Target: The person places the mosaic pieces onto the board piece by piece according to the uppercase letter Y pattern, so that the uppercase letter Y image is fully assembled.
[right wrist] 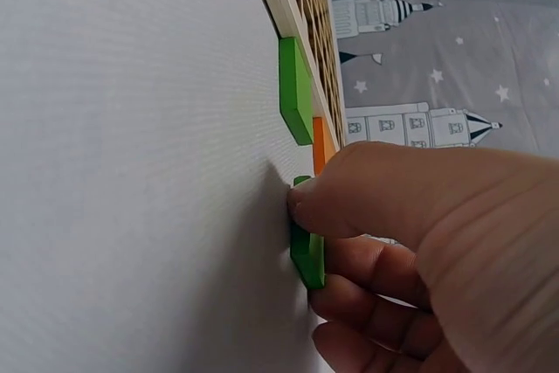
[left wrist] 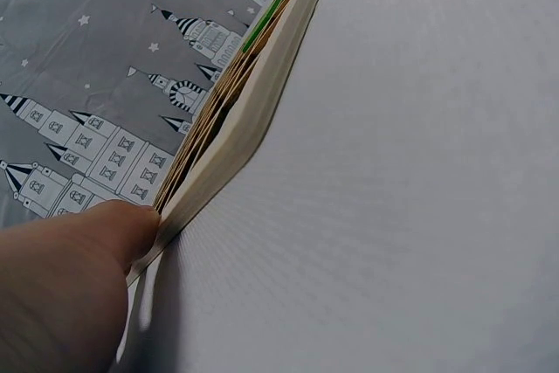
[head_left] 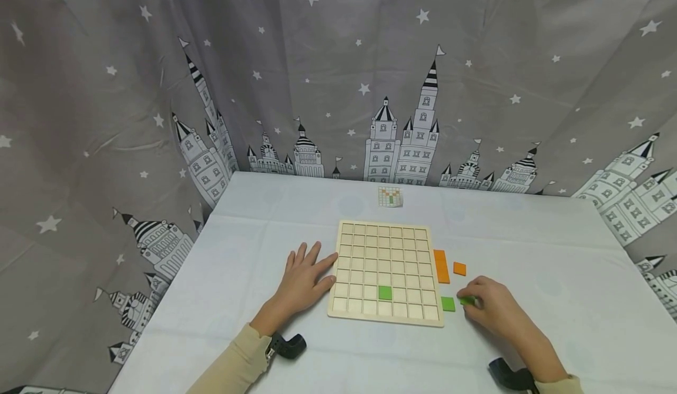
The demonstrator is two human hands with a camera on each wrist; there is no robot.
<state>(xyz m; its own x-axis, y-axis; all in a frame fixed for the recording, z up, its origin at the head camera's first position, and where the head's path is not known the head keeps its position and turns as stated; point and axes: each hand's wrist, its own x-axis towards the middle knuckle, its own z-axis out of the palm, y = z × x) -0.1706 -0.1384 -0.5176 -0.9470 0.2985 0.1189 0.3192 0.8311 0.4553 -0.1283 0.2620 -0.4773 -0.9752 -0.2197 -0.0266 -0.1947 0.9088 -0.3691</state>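
A square wooden grid board (head_left: 365,270) lies on the white table, with one green tile (head_left: 385,293) in a cell of its lower part. My left hand (head_left: 301,282) rests at the board's left edge, fingers spread, thumb and forefinger touching the rim. Right of the board, my right hand (head_left: 494,306) pinches a green square tile (right wrist: 306,246) between thumb and fingers, at the tabletop. Another green tile (head_left: 448,304) lies between that hand and the board's edge. Orange tiles (head_left: 441,266) lie against the board's right side, and a separate orange tile (head_left: 459,269) sits just beyond.
A small card (head_left: 390,197) with a coloured grid pattern lies behind the board. The white tablecloth (head_left: 264,217) spreads around everything. A grey curtain (head_left: 328,59) printed with castles and stars hangs at the back and left. Black wrist devices (head_left: 290,347) are worn on both arms.
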